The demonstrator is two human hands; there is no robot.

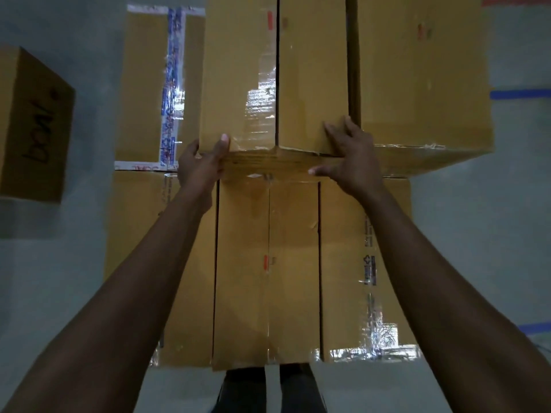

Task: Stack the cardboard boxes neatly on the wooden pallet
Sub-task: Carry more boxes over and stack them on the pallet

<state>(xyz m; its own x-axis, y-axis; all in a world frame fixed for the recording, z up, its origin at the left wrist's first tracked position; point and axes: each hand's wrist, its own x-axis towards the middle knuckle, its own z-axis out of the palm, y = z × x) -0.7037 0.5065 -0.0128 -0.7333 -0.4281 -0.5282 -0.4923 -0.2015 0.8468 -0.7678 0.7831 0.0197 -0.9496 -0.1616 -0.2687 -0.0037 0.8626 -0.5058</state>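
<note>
My left hand (202, 165) and right hand (351, 156) grip the box (238, 70) at its near edge, seating it I reckon; next, square it flush.

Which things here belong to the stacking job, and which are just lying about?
Job: top box, gripped by left hand and right hand; stacked boxes beneath.
Lying about: scribbled box apart at left; blue floor tape.
</note>
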